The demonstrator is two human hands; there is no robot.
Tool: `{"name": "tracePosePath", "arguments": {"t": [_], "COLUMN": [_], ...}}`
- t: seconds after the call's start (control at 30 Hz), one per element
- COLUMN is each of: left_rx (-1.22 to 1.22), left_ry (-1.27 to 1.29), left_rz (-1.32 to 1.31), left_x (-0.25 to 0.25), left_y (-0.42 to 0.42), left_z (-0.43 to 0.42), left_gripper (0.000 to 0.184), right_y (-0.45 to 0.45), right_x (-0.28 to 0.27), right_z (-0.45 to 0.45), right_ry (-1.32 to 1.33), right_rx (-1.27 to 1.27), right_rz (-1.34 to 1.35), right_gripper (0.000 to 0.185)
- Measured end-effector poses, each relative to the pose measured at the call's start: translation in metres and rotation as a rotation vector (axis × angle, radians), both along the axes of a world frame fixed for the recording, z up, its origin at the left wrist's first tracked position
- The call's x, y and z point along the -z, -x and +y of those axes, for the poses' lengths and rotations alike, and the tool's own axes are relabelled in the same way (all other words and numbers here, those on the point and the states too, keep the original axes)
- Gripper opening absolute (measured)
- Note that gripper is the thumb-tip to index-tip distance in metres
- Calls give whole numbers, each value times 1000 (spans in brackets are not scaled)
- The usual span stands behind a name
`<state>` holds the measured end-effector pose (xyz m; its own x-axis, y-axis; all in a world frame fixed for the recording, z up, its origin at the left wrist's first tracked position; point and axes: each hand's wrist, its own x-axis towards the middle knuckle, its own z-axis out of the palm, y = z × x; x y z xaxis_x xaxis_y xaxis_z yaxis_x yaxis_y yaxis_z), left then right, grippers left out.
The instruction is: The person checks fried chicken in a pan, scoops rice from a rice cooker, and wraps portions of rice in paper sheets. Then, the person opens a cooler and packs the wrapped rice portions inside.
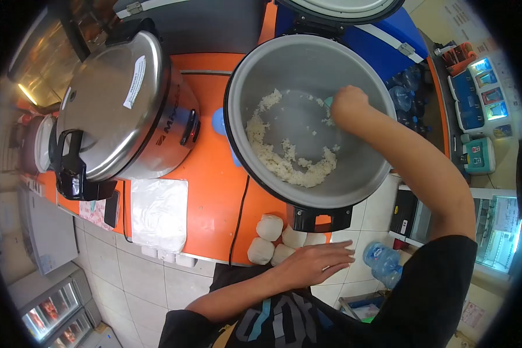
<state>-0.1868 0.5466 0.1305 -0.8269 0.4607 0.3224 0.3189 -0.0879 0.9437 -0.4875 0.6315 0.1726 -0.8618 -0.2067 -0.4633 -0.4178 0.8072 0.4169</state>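
Note:
My right hand (pixel 350 107) is closed inside the open grey cooker pot (pixel 310 55), near its right wall. A bit of a light green tool (pixel 329 101) shows beside the fist; the rest of it is hidden. White rice (pixel 284 165) lies in a curved band along the pot's left and lower side, with loose grains on the bottom. My left hand (pixel 316 262) is open, palm down, below the pot's black handle (pixel 321 219). Several white wrapped bundles (pixel 269 228) sit at the orange table's edge, just beyond that hand.
A closed steel cooker (pixel 113 104) stands on the left of the orange table (pixel 209 203). Near it are a clear plastic bag stack (pixel 159 211), a phone (pixel 112 209) and a black cord (pixel 238 223). A water bottle (pixel 383 264) is at the lower right.

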Motion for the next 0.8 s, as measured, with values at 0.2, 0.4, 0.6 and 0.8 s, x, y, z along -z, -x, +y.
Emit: {"name": "tracePosePath", "arguments": {"t": [0.2,0.4,0.6,0.8], "left_rx": [-88,0,63,59], "left_ry": [144,120,178,163], "left_rz": [-61,-91,-108,-133], "left_x": [16,18,23,18], "left_y": [8,9,12,14], "left_z": [-8,-15,-19,-19], "left_gripper": [16,19,21,22], "right_y": [16,34,39,19], "right_x": [17,11,25,14], "right_z": [-28,-34,-61,-40], "right_ry": [-254,-172,81,210], "right_rx": [98,242,313,-65], "right_rz": [-384,-396,-239,96], "right_gripper": [26,27,26,17]}}
